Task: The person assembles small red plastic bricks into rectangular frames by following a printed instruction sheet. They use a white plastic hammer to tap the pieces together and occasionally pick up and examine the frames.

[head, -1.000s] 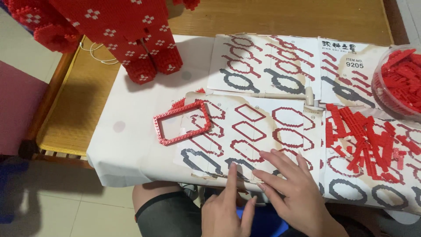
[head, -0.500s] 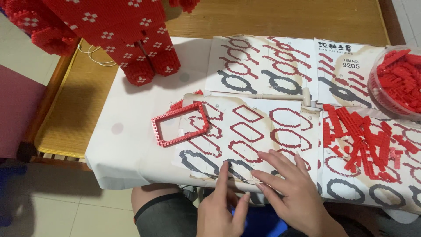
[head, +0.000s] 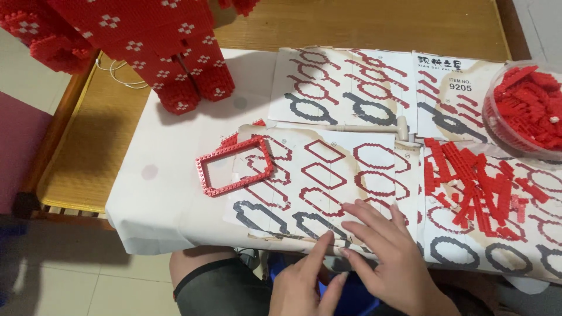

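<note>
My right hand [head: 391,257] lies flat with fingers spread on the near edge of a printed instruction sheet [head: 328,181] showing red and black ring outlines. My left hand [head: 304,282] is just left of it, index finger stretched out and touching the same sheet's near edge. Neither hand holds anything. A red rectangular frame of small bricks [head: 235,165] rests on the sheet's left part, well away from both hands. Loose red bricks [head: 477,187] lie in a pile to the right.
A big red brick figure with white flower marks [head: 158,47] stands at the back left. A clear round tub of red bricks [head: 527,108] sits at the far right. A small white tool [head: 380,127] lies between the sheets. A white cloth [head: 164,193] covers the wooden table [head: 93,140].
The view has shifted slightly. Both hands have stayed on the sheet's near edge, with the fingers shifting only a little.
</note>
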